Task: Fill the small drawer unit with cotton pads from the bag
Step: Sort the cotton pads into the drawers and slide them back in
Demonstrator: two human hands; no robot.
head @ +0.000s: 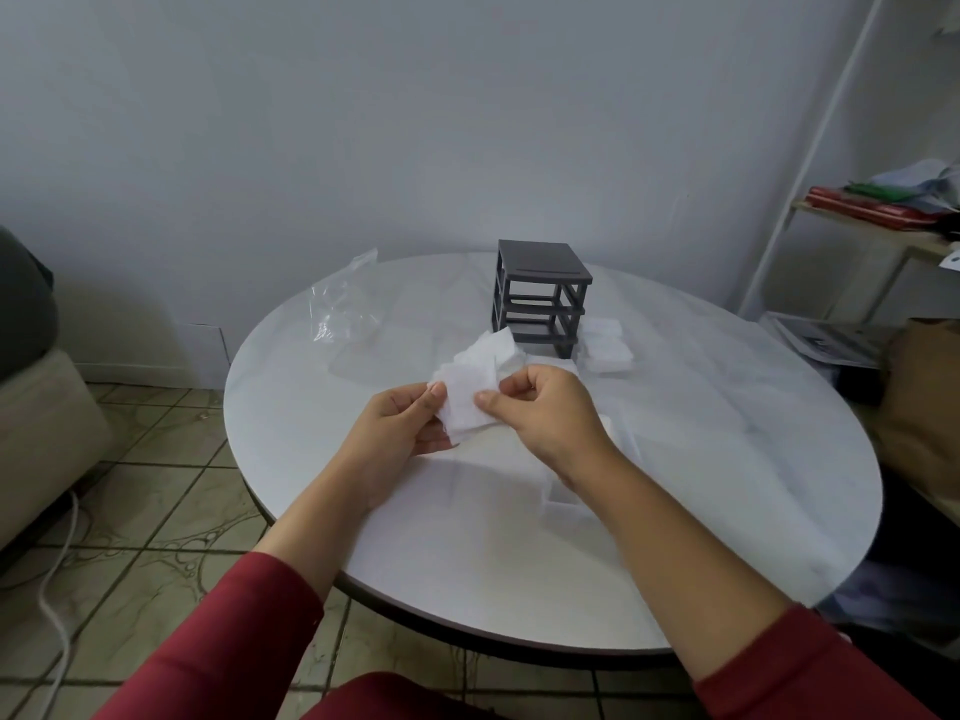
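left hand (402, 426) and right hand (540, 415) pinching cotton pads (472, 394) (above table)

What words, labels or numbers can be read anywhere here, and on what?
None can be read.
Grey drawer unit, cotton pads, clear bag: no print shows.
Printed sheets right of the table: too blurred to read.

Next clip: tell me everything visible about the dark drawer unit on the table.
The drawer unit is a dark grey, plastic-looking cube frame with a flat top and open bays, no drawers showing inside. It stands upright on the far part of the white table. The left hand and right hand hold cotton pads in front of it without touching it. A white pile lies beside it; contact is unclear.
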